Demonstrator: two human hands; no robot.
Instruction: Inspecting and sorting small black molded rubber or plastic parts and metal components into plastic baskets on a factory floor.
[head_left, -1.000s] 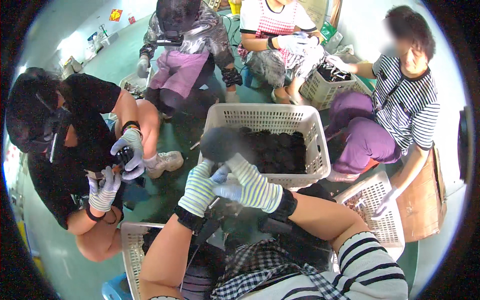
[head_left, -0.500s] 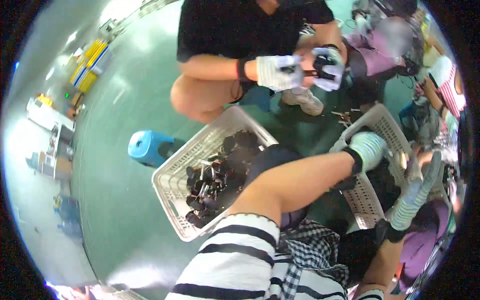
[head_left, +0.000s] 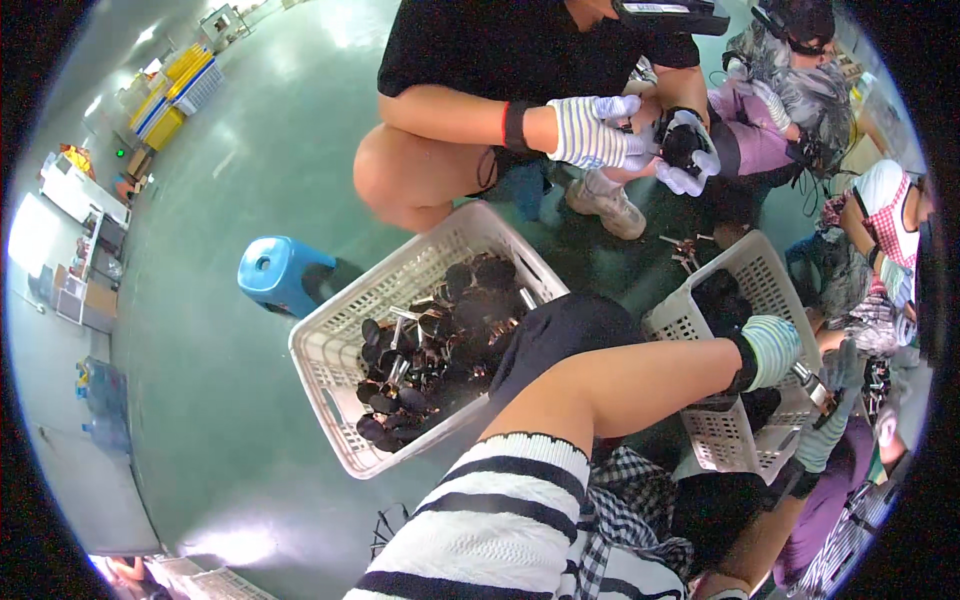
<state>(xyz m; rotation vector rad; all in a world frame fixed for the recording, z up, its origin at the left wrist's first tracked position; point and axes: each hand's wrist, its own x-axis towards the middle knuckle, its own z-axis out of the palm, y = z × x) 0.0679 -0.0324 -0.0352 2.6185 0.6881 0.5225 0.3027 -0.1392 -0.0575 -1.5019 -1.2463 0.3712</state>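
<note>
My left hand (head_left: 773, 350), in a striped knit glove, is closed on a part with a silver stem and a copper-coloured end (head_left: 812, 386). My right hand (head_left: 826, 432), gloved alike, has its fingers closed around the copper-coloured end. Both hands are over the right edge of a white plastic basket (head_left: 790, 272) holding black rounded parts (head_left: 722, 300). My left forearm hides some of that basket. The exact kind of the held part is too small to tell.
A larger white basket (head_left: 325, 370) of black parts with silver stems (head_left: 410, 360) stands beside my left knee. Opposite, a co-worker's gloved hands hold a black round part (head_left: 684, 145). A blue stool (head_left: 282, 272) stands left; loose parts (head_left: 684, 252) lie on the floor.
My left hand has moved right from over the smaller basket, with the stemmed part now visible in it. My right hand's outstretched fingers have closed on the part's other end.
</note>
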